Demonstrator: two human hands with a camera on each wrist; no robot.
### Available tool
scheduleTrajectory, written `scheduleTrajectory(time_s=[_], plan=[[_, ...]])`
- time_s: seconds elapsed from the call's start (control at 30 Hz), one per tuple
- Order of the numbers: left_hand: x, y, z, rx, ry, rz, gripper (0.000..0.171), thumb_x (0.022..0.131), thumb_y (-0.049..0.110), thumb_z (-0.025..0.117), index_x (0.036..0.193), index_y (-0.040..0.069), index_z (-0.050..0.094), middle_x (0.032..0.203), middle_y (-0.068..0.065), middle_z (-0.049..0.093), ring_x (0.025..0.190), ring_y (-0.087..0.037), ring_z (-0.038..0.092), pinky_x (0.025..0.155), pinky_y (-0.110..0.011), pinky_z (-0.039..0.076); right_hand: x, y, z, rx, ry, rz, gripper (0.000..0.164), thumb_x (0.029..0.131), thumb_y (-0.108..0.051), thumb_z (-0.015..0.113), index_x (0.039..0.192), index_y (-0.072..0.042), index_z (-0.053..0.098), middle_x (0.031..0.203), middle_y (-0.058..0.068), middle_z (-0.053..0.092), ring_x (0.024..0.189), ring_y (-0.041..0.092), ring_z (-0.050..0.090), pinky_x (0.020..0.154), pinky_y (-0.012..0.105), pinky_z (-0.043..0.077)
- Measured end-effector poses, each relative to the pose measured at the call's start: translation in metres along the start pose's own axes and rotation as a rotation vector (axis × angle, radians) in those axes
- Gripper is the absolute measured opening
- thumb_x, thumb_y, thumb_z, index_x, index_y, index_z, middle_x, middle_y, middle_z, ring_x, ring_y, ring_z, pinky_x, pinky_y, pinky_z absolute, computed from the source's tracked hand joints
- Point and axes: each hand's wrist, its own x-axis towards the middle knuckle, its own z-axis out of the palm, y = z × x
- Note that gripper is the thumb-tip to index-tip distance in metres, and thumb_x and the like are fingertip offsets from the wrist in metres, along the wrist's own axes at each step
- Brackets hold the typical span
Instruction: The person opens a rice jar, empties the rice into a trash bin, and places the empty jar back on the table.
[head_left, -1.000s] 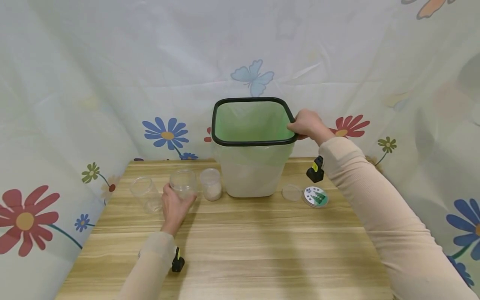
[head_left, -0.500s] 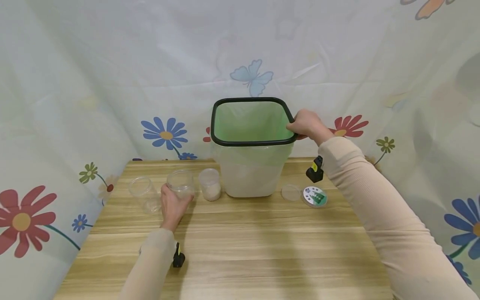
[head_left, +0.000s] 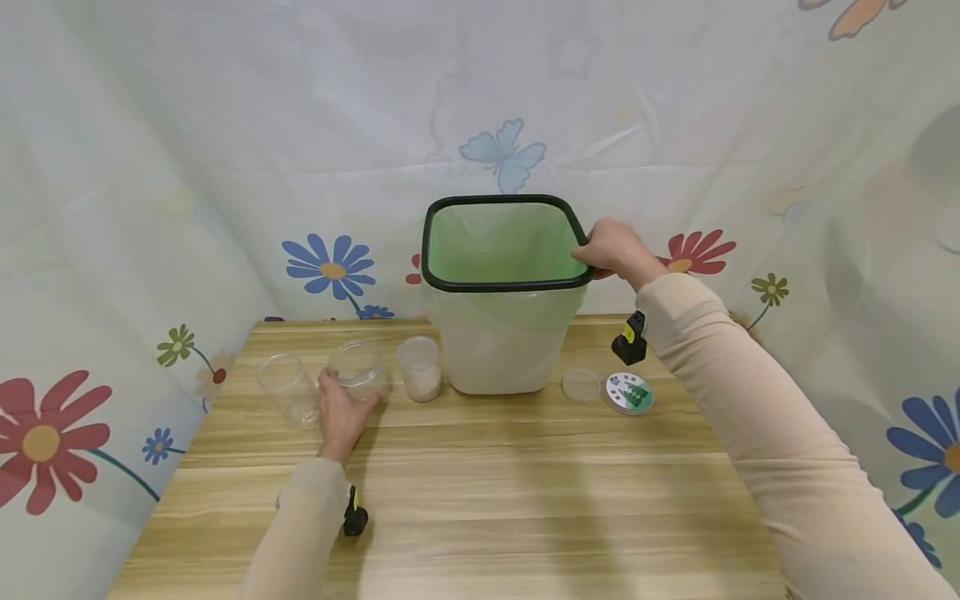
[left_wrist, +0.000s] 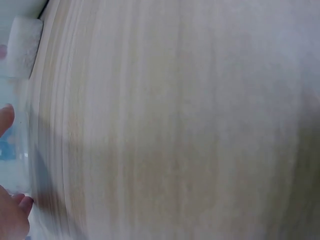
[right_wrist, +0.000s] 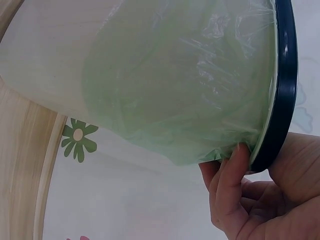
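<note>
A translucent trash bin [head_left: 498,350] with a black rim stands at the back middle of the table, lined with a green plastic bag [right_wrist: 200,90]. My right hand [head_left: 617,250] grips its right rim, with fingers curled beneath the edge in the right wrist view. My left hand [head_left: 345,417] holds a wide clear jar [head_left: 357,367] at table level, thumb on one side and fingers on the other. Left of it a taller clear jar [head_left: 288,387] looks tilted. Between the held jar and the bin is a small clear container [head_left: 420,367] with white contents at its bottom.
Right of the bin lie a clear round lid [head_left: 582,385] and a round lid with a green and white label [head_left: 629,392]. A flower-printed curtain [head_left: 360,125] hangs behind and beside the wooden table [head_left: 480,500].
My left hand has shifted slightly left with the wide clear jar, widening its gap to the small container. The right hand and the bin look unmoved.
</note>
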Motion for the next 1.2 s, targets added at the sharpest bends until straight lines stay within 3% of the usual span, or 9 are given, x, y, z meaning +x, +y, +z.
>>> scheduleTrajectory(time_s=[0.17, 0.43, 0.6, 0.73, 0.83, 0.9, 1.03, 1.2], plan=[[-0.002, 0.002, -0.001, -0.004, -0.033, 0.007, 0.105, 0.064, 0.026, 0.082, 0.141, 0.001, 0.015, 0.136, -0.028, 0.033, 0.124, -0.044, 0.036, 0.100, -0.057, 0.033, 0.000, 0.001, 0.000, 0.003, 0.006, 0.001, 0.027, 0.084, -0.015, 0.049, 0.059, -0.005, 0.050, 0.052, 0.001, 0.054, 0.042, 0.005, 0.055, 0.048, 0.022, 0.050], [-0.006, 0.004, -0.003, -0.021, -0.025, 0.036, 0.114, 0.064, 0.028, 0.083, 0.146, 0.007, 0.007, 0.143, -0.025, 0.027, 0.129, -0.043, 0.030, 0.102, -0.058, 0.031, -0.001, 0.003, 0.000, 0.020, 0.011, -0.006, 0.035, 0.089, -0.021, 0.050, 0.057, -0.007, 0.051, 0.051, 0.002, 0.056, 0.044, 0.007, 0.057, 0.055, 0.027, 0.055], [-0.007, 0.007, -0.006, -0.024, 0.002, 0.094, 0.114, 0.064, 0.031, 0.082, 0.146, 0.008, 0.006, 0.143, -0.025, 0.027, 0.129, -0.043, 0.030, 0.103, -0.056, 0.030, 0.000, 0.006, 0.001, 0.016, 0.017, -0.010, 0.041, 0.093, -0.028, 0.047, 0.056, -0.010, 0.044, 0.047, -0.003, 0.044, 0.047, 0.008, 0.057, 0.056, 0.028, 0.055], [-0.007, 0.010, -0.010, -0.020, 0.016, 0.121, 0.113, 0.065, 0.032, 0.082, 0.146, 0.008, 0.007, 0.143, -0.024, 0.026, 0.130, -0.042, 0.030, 0.105, -0.055, 0.029, -0.002, 0.006, 0.001, 0.022, 0.030, -0.015, 0.041, 0.095, -0.032, 0.043, 0.067, -0.003, 0.053, 0.054, 0.002, 0.048, 0.055, 0.013, 0.058, 0.054, 0.026, 0.054], [-0.006, 0.014, -0.013, -0.008, 0.009, 0.129, 0.112, 0.066, 0.034, 0.080, 0.147, 0.009, 0.006, 0.145, -0.023, 0.024, 0.131, -0.040, 0.028, 0.106, -0.054, 0.028, -0.003, 0.007, 0.001, 0.035, 0.056, -0.013, 0.041, 0.096, -0.033, 0.041, 0.077, 0.000, 0.058, 0.070, 0.010, 0.058, 0.060, 0.017, 0.058, 0.054, 0.027, 0.055], [-0.006, 0.017, -0.016, 0.005, -0.001, 0.131, 0.112, 0.067, 0.036, 0.079, 0.147, 0.011, 0.005, 0.147, -0.021, 0.022, 0.133, -0.039, 0.027, 0.108, -0.052, 0.026, -0.004, 0.009, 0.001, 0.046, 0.078, -0.007, 0.042, 0.096, -0.033, 0.039, 0.076, -0.001, 0.057, 0.076, 0.012, 0.059, 0.062, 0.018, 0.058, 0.055, 0.027, 0.055], [-0.005, 0.022, -0.022, 0.034, -0.027, 0.149, 0.111, 0.069, 0.038, 0.077, 0.148, 0.012, 0.004, 0.148, -0.019, 0.020, 0.134, -0.037, 0.024, 0.110, -0.050, 0.024, -0.007, 0.014, 0.002, 0.052, 0.114, 0.007, 0.046, 0.096, -0.037, 0.036, 0.081, 0.000, 0.059, 0.081, 0.013, 0.061, 0.065, 0.020, 0.061, 0.057, 0.030, 0.055], [-0.005, 0.030, -0.031, 0.047, -0.051, 0.207, 0.108, 0.070, 0.036, 0.077, 0.147, 0.011, 0.006, 0.149, -0.019, 0.019, 0.135, -0.036, 0.023, 0.110, -0.050, 0.022, -0.008, 0.025, 0.004, 0.014, 0.141, 0.010, 0.052, 0.096, -0.042, 0.032, 0.084, -0.001, 0.061, 0.080, 0.014, 0.062, 0.063, 0.022, 0.062, 0.050, 0.031, 0.050]])
